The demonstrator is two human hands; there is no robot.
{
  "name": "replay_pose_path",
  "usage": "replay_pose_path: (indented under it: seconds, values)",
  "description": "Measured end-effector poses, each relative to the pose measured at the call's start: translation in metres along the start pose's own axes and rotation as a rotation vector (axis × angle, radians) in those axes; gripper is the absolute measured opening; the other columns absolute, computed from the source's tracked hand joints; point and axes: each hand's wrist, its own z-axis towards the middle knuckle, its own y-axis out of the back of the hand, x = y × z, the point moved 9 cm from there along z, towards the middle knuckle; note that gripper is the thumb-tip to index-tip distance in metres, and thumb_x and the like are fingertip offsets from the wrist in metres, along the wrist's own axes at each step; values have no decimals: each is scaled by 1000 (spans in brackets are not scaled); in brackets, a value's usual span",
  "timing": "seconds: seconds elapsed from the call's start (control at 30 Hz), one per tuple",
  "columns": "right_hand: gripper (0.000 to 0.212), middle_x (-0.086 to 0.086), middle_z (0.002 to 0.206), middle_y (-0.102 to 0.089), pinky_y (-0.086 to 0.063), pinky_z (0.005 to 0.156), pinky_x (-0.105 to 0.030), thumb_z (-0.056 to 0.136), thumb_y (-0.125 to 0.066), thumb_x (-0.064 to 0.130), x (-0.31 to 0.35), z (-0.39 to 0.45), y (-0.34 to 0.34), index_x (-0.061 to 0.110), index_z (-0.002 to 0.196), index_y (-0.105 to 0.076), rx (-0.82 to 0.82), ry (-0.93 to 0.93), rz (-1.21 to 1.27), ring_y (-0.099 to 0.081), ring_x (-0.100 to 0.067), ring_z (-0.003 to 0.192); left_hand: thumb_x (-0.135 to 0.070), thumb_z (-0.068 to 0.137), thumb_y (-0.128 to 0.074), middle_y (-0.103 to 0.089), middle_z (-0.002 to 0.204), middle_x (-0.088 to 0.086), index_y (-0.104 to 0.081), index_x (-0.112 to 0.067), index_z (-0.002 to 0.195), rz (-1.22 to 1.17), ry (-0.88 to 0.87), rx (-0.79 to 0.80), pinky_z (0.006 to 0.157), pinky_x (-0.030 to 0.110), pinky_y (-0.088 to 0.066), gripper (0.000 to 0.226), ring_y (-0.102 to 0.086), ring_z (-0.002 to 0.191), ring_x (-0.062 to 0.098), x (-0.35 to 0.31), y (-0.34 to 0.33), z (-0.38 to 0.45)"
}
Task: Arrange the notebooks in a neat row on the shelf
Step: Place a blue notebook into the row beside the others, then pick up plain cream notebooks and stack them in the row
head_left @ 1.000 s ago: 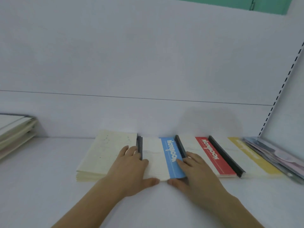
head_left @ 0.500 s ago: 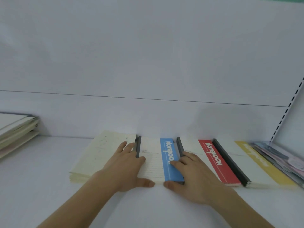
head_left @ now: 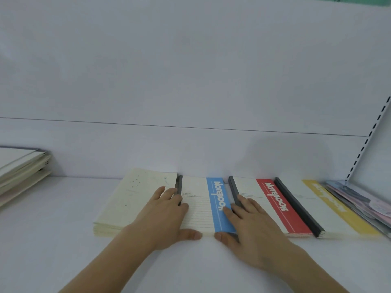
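Left hand [head_left: 163, 214] and right hand [head_left: 251, 227] are lying flat, fingers released, bracketing blue notebook [head_left: 206, 205]; it's sitting between them, long axis running away, thumbs touching its near edge.

Four notebook stacks flat on white shelf [head_left: 63, 208], side by side against back wall. Cream notebook stack [head_left: 135, 199] leftmost; blue-band notebook [head_left: 203, 206] just beside it, dark spine on left; red-band notebook [head_left: 273, 206] next; yellow-band notebook [head_left: 317, 208] rightmost, dark spine touching red one. Front edges roughly aligned.
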Motion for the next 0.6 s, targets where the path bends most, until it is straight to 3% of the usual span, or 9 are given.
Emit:
replay_pose_path:
  seconds: [0.13,0.3,0.47,0.6]
  values:
    - [102,-6,159,-22,6,117,-35,75,5,80,-1,-1,3,19,152,-25,-26,-11,23,0,-24,149,-89,77,-20,-46,141,1,-50,-20,133,-19,25,-21,122,44,-8,94,-21,146,25,1,0,-1]
    - [84,-2,162,-7,6,117,-33,88,-16,76,-1,-9,13,24,154,-15,-52,-43,70,9,-19,149,-89,73,-6,-33,154,1,-35,-21,149,-107,58,-118,123,46,-8,106,-16,149,26,-4,12,-12]
    - [84,0,163,-3,6,118,-33,85,-5,74,15,-17,22,26,154,-12,-42,-18,74,11,-17,148,-70,88,-32,-62,126,-1,-60,-21,126,-184,185,-378,106,43,-44,68,-54,126,26,-1,31,-34]
    - [78,4,163,-1,11,114,-30,89,-8,74,44,-18,29,30,154,-12,-95,47,127,16,-15,147,-60,93,-38,-63,125,0,-62,-19,124,-226,276,-436,106,44,-45,57,-55,124,25,9,31,-66]
